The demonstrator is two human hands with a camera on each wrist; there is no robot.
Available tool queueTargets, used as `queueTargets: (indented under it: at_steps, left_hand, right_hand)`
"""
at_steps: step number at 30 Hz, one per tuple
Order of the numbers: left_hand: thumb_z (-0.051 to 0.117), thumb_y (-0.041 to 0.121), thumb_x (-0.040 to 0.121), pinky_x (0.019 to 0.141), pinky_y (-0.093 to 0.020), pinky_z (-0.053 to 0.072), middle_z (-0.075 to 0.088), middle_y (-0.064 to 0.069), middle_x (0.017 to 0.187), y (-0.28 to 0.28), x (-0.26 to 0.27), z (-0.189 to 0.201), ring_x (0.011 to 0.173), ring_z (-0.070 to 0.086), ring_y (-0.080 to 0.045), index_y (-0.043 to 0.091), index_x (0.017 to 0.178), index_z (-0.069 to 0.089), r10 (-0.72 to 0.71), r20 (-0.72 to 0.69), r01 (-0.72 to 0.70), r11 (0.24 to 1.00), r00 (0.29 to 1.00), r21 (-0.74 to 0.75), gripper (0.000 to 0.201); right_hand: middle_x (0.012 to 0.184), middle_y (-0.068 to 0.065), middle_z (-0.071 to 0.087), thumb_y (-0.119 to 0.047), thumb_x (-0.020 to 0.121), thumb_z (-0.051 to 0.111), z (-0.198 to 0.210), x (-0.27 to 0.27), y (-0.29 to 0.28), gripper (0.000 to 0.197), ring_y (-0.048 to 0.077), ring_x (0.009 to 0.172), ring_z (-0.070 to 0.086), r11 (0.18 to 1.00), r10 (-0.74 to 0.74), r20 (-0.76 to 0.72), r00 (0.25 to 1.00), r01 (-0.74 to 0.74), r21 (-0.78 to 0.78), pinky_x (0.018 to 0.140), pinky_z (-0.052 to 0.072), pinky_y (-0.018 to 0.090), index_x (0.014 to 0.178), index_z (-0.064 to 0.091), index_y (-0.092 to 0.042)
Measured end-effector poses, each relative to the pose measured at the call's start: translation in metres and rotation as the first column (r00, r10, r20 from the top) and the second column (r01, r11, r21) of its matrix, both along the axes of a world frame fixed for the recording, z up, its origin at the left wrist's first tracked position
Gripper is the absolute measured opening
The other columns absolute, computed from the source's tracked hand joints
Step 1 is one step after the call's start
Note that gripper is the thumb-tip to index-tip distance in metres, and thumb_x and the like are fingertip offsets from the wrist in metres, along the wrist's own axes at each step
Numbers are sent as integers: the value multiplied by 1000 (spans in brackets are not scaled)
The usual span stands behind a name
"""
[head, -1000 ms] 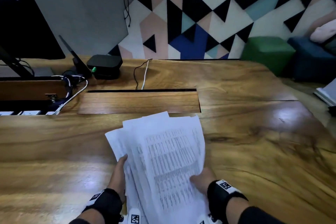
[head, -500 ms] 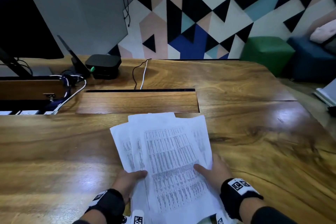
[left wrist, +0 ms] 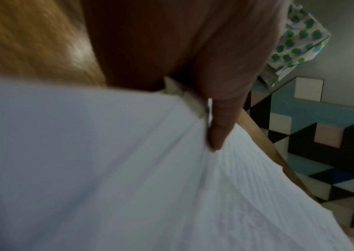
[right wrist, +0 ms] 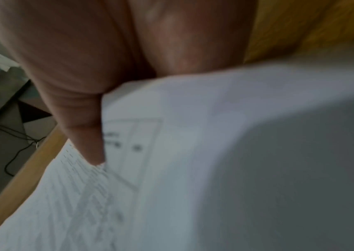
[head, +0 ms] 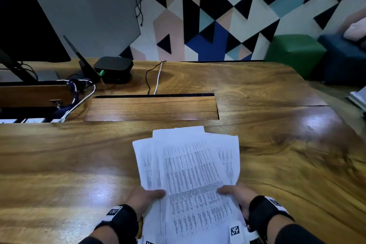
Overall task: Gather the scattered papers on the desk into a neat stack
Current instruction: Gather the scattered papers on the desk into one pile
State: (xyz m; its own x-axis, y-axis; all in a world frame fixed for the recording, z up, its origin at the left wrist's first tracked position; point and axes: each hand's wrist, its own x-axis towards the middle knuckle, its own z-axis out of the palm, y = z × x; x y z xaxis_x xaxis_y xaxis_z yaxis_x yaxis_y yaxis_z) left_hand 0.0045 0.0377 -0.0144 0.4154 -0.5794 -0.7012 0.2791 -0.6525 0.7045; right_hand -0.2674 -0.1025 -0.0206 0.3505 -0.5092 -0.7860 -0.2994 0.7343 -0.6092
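Far left of the papers (head: pixel 190 174), at the back of the desk (head: pixel 59 168), stands a dark monitor (head: pixel 23 25). Nearer the papers, still left and behind them, white and dark cables (head: pixel 79 101) run into an open recess in the desktop, and a small black box (head: pixel 113 69) sits on the wood with a green plug at its side. A closed wooden flap (head: pixel 152 108) lies flush in the desk just behind the papers.

The left hand (head: pixel 145 197) grips the papers at their lower left edge, its thumb lying across the top sheet; in the left wrist view the thumb (left wrist: pixel 219 129) presses down on the sheets, while the other fingers are hidden under them. The papers are a loose, fanned sheaf of printed sheets held at the near middle of the desk, their far ends uneven and spread apart, the top sheet covered in dense columns of print. Whether the far ends touch the wood I cannot tell.

The right hand (head: pixel 235 194) grips the lower right edge the same way, thumb (right wrist: pixel 86 132) on top. Both wrists wear black bands.

Right of the papers, beyond the desk's edge, stand a green cube seat (head: pixel 295 51) and a dark blue seat (head: pixel 344 59) against the patterned wall.
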Motion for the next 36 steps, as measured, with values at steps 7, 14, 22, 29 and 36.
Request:
queueTargets:
  at_steps: [7, 14, 22, 29, 36]
  left_hand:
    - [76, -1, 77, 78, -45, 62, 79, -17, 92, -25, -6, 24, 82, 76, -35, -2, 106, 71, -49, 98, 49, 999, 994, 3, 29]
    - [71, -5, 83, 79, -54, 60, 78, -24, 94, -26, -1, 35, 86, 75, -43, -4, 105, 69, -12, 20, 12, 1000, 1000, 20, 22]
    - [72, -7, 80, 76, -54, 61, 77, -27, 94, -17, -6, 19, 85, 74, -45, -7, 104, 67, 22, -46, -19, 999, 999, 50, 25]
    - [77, -2, 75, 96, -61, 52, 76, -24, 107, -11, -12, 15, 100, 72, -45, -5, 117, 66, -29, -205, 30, 1000, 978, 5, 44]
    - [76, -5, 71, 101, -62, 48, 69, -32, 120, -11, 3, 30, 116, 62, -51, -7, 119, 67, -97, -384, 42, 988, 918, -149, 49]
  right_hand:
    - [102, 27, 76, -5, 81, 69, 31, 8, -8, 31, 40, 87, 74, 998, -13, 31, 999, 11, 70, 91, 56, 56, 111, 69, 3]
    - [121, 29, 70, -21, 59, 90, 40, -17, 1, 67, 41, 92, 75, 980, -165, 318, 934, 118, 162, 73, 63, 50, 119, 69, 1]
    - [102, 15, 78, -19, 67, 83, 25, -5, 7, 48, 22, 90, 76, 997, -71, 158, 985, 73, -10, 91, 59, 34, 109, 73, 1]
    - [111, 5, 78, -27, 70, 88, 4, 0, 6, 57, 18, 98, 74, 980, -1, 23, 1000, 6, -197, 91, 56, 36, 119, 68, -7]
    - [127, 7, 72, -47, 58, 92, 15, -17, -2, 68, 28, 127, 61, 999, -48, 85, 995, 47, 13, 119, 35, 49, 117, 75, -17]
